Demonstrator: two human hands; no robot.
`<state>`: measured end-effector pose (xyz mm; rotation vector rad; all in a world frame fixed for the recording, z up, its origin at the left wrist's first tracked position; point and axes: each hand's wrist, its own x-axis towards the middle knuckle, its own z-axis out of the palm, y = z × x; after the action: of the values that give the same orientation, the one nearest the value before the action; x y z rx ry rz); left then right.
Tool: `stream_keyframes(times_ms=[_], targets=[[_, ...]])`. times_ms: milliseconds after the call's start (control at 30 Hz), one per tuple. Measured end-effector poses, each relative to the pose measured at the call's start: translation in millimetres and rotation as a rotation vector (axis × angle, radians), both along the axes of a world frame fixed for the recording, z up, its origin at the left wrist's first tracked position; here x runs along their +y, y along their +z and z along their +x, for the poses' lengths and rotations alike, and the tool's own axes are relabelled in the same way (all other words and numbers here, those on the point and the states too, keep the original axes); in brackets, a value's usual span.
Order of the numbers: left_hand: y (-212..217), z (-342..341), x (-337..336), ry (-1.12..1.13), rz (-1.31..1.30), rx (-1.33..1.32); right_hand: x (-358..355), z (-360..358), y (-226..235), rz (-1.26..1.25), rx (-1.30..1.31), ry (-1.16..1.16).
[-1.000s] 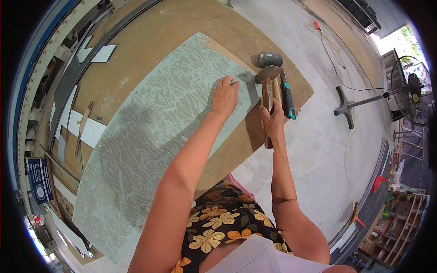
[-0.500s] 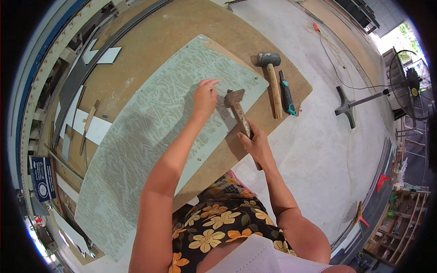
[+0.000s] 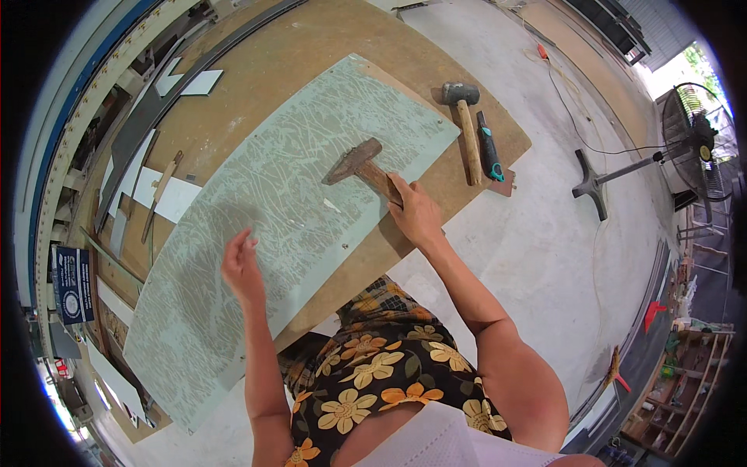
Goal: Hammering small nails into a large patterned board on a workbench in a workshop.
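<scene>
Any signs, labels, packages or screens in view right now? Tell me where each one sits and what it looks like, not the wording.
Sign: far left edge of the view, beyond the workbench, standing upright; a dark blue rectangular board with a white round emblem and white print.
No packages or screens can be made out; the shelves at lower right are too small to tell.

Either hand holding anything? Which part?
Right hand grips the rusty-headed hammer by its wooden handle, near the end away from the head. Left hand holds nothing, above the pale green patterned sheet.

Bright daylight, soft shadows, fisheye-bent edges
</scene>
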<state>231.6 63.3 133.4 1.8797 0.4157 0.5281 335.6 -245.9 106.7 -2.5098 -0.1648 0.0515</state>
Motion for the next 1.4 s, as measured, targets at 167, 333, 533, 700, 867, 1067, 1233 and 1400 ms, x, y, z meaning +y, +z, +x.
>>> stream_keyframes(times_ms=[167, 333, 533, 700, 867, 1067, 1233, 1400], targets=[[-8, -69, 17, 0.221, 0.093, 0.026, -4, 5, -5, -0.042, -0.054, 0.022], [-27, -119, 33, 0.361, 0.194, -0.013, -33, 29, -10, 0.051, -0.326, -0.091], [-45, -158, 37, 0.435, 0.288, 0.001, -129, 84, -26, -0.233, -0.564, -0.583], [-47, -165, 27, 0.462, 0.313, 0.025, -163, 103, -38, -0.349, -0.088, -0.676], [-66, -159, 28, 0.426, 0.382, -0.044, -170, 102, -44, -0.094, -0.237, -0.674], [-62, -156, 19, 0.425, 0.29, 0.022, -118, 114, -20, 0.121, -0.533, -0.449], [-73, -152, 20, 0.41, 0.39, -0.041, -16, 145, -4, 0.145, -0.507, 0.019], [-65, -157, 17, 0.43, 0.467, -0.039, 146, 131, 19, 0.14, -0.438, 0.349]])
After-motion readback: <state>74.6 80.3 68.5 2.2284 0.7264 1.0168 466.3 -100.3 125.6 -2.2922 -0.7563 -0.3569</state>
